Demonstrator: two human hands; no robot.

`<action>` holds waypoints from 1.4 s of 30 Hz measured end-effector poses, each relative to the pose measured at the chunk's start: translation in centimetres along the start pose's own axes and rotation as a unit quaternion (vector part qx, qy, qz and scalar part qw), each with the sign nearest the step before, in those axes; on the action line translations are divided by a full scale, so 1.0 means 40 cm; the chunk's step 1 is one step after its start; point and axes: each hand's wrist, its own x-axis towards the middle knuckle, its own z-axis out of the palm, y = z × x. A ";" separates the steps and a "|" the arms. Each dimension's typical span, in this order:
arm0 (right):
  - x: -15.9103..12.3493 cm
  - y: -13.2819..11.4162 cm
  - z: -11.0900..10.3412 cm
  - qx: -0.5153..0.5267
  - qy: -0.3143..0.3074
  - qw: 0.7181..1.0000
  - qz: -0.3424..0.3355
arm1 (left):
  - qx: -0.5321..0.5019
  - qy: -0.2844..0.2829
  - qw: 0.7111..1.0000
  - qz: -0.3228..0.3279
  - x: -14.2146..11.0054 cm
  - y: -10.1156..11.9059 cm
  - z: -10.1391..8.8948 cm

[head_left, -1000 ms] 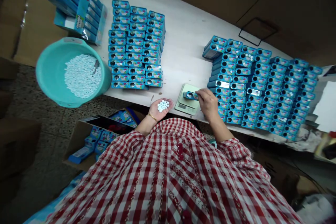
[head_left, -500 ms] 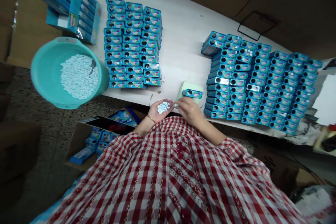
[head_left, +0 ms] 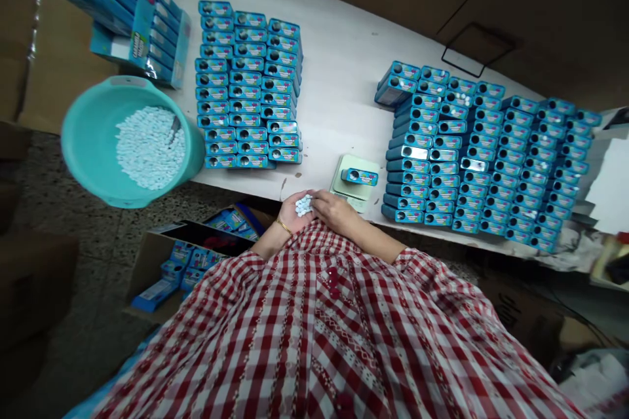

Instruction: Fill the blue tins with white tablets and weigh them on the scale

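Note:
My left hand (head_left: 291, 215), a gold bangle at its wrist, is cupped palm up around a small heap of pale blue candies (head_left: 304, 205). From the right, my right hand (head_left: 335, 209) reaches over that palm, its fingertips bent together at the edge of the heap. Whatever is between those fingertips is hidden. Just beyond my hands, a pale green scale (head_left: 348, 191) sits on the table edge. One blue candy box (head_left: 360, 177) with a dark round spot lies on the scale's plate, touched by neither hand.
A turquoise tub (head_left: 88, 137) of the same candies, with a scoop in it, stands left. Stacked blue boxes (head_left: 246, 91) rise beyond my left hand; a larger block of boxes (head_left: 442, 163) stands right. Below the table at left is an open carton (head_left: 147, 255) holding blue packs.
My right hand has moved left from beside the scale to the candies in my left palm. The box on the scale stays put.

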 end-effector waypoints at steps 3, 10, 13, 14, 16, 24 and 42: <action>-0.017 0.033 -0.025 0.084 0.101 0.991 0.024 | -0.007 -0.017 1.000 0.005 0.009 -0.003 0.033; -0.063 0.145 -0.090 0.179 0.278 0.932 0.149 | 0.006 -0.060 0.998 -0.003 0.015 -0.003 0.074; -0.068 0.179 -0.088 0.181 0.279 0.927 0.172 | 0.004 -0.054 0.998 0.006 0.018 0.000 0.062; -0.068 0.185 -0.086 0.176 0.284 0.926 0.176 | 0.003 -0.053 0.999 0.008 0.019 0.001 0.056; -0.068 0.192 -0.084 0.168 0.296 0.923 0.181 | 0.000 -0.051 0.999 0.012 0.019 0.003 0.047; -0.066 0.190 -0.106 0.176 0.328 0.907 0.199 | -0.007 -0.037 0.999 0.028 0.014 0.014 0.038; -0.080 0.105 -0.154 0.248 0.359 0.869 0.234 | -0.005 -0.015 0.999 0.028 0.007 0.024 0.013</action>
